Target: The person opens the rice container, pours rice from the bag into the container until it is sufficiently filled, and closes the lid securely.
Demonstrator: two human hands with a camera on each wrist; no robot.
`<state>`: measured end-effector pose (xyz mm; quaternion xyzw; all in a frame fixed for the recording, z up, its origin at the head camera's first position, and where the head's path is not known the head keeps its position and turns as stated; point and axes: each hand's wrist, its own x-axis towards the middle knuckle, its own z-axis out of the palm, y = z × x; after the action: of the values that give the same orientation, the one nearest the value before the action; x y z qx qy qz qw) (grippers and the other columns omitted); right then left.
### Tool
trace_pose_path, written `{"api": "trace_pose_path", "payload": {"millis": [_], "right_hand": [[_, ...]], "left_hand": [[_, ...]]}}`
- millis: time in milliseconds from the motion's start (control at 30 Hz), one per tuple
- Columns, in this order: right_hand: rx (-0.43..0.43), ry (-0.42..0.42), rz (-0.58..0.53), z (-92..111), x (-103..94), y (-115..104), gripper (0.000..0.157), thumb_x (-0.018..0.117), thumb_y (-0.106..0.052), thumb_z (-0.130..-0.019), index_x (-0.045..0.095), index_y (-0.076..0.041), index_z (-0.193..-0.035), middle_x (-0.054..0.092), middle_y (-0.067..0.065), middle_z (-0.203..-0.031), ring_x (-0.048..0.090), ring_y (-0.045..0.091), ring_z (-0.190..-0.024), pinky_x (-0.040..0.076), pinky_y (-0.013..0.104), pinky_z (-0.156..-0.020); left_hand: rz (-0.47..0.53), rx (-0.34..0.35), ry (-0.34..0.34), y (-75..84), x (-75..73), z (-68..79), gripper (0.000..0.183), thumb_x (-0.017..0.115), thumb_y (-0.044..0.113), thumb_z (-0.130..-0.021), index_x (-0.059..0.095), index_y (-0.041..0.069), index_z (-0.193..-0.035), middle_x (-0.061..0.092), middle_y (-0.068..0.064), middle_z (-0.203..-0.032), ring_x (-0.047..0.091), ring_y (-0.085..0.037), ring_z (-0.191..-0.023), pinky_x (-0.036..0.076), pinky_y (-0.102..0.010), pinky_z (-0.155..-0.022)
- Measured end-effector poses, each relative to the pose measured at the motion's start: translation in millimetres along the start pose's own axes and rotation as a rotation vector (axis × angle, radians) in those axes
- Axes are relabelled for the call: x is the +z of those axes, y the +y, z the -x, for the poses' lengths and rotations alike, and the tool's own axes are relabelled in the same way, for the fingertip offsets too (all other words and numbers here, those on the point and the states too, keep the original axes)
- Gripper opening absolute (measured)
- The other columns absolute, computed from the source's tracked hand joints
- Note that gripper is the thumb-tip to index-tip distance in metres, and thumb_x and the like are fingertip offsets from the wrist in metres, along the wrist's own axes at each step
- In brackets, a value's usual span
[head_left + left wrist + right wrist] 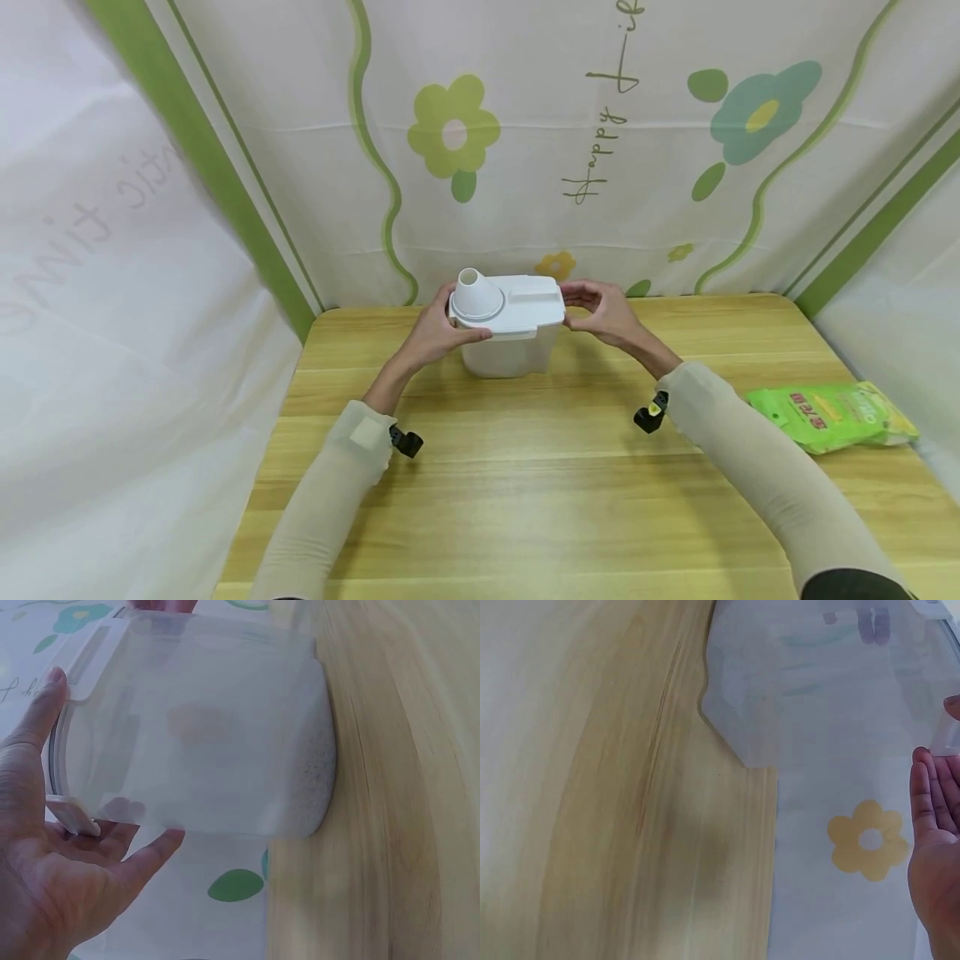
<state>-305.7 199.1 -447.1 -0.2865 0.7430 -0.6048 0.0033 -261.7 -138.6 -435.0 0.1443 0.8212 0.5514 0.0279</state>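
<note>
A translucent storage container (502, 358) stands upright at the back of the table. Its white lid (534, 310) carries a cone-shaped white spout (474, 293) on the left side. My left hand (437, 333) grips the lid's left end, thumb along the front edge and the other fingers behind or under it. In the left wrist view a small white clip (73, 815) lies by those fingers, and a pale, speckled layer shows through the container's base. With thumb and fingertips my right hand (606, 313) pinches a white latch (946, 735) at the lid's right end.
A green packet (832, 415) with printed lettering lies at the table's right side. Behind the wooden table (480, 483) hangs a white curtain (525, 158) with flowers and green stripes; more white cloth (112, 400) flanks it on the left.
</note>
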Motion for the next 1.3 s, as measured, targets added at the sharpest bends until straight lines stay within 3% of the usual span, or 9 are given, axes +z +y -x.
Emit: {"api": "trace_pose_path", "payload": {"millis": [267, 533, 867, 1300], "right_hand": [[-0.029, -0.041, 0.145, -1.7, -7.6, -8.6, 0.048, 0.076, 0.018, -0.081, 0.066, 0.015, -0.128, 0.067, 0.031, -0.124, 0.068, 0.013, -0.106, 0.053, 0.016, -0.099], [-0.101, -0.088, 0.243, -1.4, -22.4, -21.7, 0.050, 0.079, 0.018, -0.081, 0.066, 0.015, -0.129, 0.065, 0.031, -0.127, 0.067, 0.045, -0.111, 0.053, 0.014, -0.098], [-0.159, -0.127, 0.246, -2.3, -31.0, -27.4, 0.050, 0.084, 0.011, -0.083, 0.067, 0.012, -0.130, 0.067, 0.025, -0.124, 0.069, 0.041, -0.111, 0.056, 0.022, -0.099], [-0.091, -0.146, 0.250, -0.5, -31.4, -26.8, 0.054, 0.083, 0.008, -0.086, 0.064, 0.010, -0.136, 0.066, 0.025, -0.133, 0.067, 0.043, -0.117, 0.056, 0.023, -0.100]], "left_hand": [[-0.005, 0.003, -0.005, 0.8, -0.5, 0.1, 0.102, 0.096, 0.027, -0.079, 0.036, 0.012, -0.160, 0.057, -0.013, -0.146, 0.056, -0.030, -0.133, 0.046, -0.052, -0.112], [0.005, 0.010, 0.003, -0.3, 0.0, 0.1, 0.102, 0.096, 0.026, -0.079, 0.036, 0.010, -0.160, 0.058, -0.012, -0.143, 0.057, -0.030, -0.130, 0.046, -0.051, -0.111], [0.034, 0.017, -0.005, -3.0, 0.8, -0.1, 0.100, 0.096, 0.024, -0.080, 0.037, 0.011, -0.159, 0.058, -0.012, -0.143, 0.057, -0.030, -0.129, 0.047, -0.049, -0.109], [0.041, 0.020, -0.006, -2.5, 1.4, -0.3, 0.101, 0.095, 0.026, -0.080, 0.036, 0.012, -0.160, 0.058, -0.010, -0.142, 0.057, -0.029, -0.130, 0.046, -0.050, -0.111]]}}
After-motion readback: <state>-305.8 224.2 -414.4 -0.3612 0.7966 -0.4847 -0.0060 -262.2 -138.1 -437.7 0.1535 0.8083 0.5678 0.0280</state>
